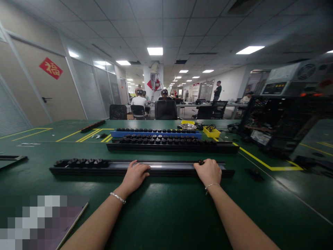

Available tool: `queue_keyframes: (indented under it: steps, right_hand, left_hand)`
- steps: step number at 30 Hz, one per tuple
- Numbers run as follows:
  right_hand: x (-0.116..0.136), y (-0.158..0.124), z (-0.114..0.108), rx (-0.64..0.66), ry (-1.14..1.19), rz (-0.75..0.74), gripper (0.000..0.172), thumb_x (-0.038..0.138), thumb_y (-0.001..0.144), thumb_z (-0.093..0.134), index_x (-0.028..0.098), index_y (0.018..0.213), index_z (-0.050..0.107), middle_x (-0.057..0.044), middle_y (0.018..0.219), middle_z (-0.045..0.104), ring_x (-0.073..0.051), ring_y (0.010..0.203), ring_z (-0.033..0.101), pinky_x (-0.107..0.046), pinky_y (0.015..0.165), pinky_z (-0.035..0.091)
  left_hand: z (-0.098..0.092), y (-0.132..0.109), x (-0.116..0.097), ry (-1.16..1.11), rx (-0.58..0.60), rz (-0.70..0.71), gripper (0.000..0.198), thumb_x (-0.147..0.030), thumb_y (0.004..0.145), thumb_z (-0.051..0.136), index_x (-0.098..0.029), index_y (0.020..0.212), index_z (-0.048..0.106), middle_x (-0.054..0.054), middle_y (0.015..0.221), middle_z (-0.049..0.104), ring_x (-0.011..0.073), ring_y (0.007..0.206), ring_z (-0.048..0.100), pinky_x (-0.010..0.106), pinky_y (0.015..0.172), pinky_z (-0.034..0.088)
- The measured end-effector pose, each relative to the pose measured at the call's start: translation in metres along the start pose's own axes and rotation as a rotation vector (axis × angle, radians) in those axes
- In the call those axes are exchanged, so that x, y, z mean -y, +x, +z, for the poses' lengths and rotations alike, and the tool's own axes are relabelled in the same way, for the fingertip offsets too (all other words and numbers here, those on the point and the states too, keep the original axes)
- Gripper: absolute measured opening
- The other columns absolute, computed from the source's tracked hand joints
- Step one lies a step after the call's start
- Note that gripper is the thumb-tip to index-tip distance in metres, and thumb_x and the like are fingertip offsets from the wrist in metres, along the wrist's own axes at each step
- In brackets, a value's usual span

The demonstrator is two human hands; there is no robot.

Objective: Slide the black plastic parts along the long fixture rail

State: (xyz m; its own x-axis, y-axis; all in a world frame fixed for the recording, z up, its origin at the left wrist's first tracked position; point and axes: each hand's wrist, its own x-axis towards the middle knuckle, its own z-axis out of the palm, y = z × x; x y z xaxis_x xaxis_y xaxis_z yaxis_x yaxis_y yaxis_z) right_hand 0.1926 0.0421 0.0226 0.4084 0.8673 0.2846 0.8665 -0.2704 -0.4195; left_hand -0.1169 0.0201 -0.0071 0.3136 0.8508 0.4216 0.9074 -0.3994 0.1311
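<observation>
A long black channel (166,172) lies across the green table in front of me. Round black parts (88,163) stand in a row in its left end, and a bare pale strip shows along its inside farther right. My left hand (135,173) rests on the channel near its middle, fingers stretched out over the rim, holding nothing that I can see. Toward the right end, my right hand (209,171) pinches a small black part (201,162) over the channel. The fingers cover most of that part.
Beyond lie another black channel (171,148) full of black parts and a blue one (156,134). A yellow bin (211,132) and metal dish (188,127) stand behind. An open computer case (275,121) is at right, a pixelated patch at lower left. People sit farther back.
</observation>
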Motion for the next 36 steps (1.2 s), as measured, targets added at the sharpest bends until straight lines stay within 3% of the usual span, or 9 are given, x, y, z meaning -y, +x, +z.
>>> queue_keyframes:
  steps: [36]
  right_hand:
    - [-0.021, 0.014, -0.009, -0.033, -0.068, 0.057, 0.049, 0.047, 0.068, 0.048, 0.01, 0.095, 0.065, -0.015, 0.096, 0.06, -0.027, 0.091, 0.055, -0.038, 0.082, 0.039]
  left_hand:
    - [0.001, 0.0, 0.001, -0.003, -0.005, 0.008, 0.019, -0.029, 0.082, 0.053, -0.028, 0.1, 0.06, 0.0, 0.101, 0.068, 0.0172, 0.094, 0.059, 0.045, 0.104, 0.022]
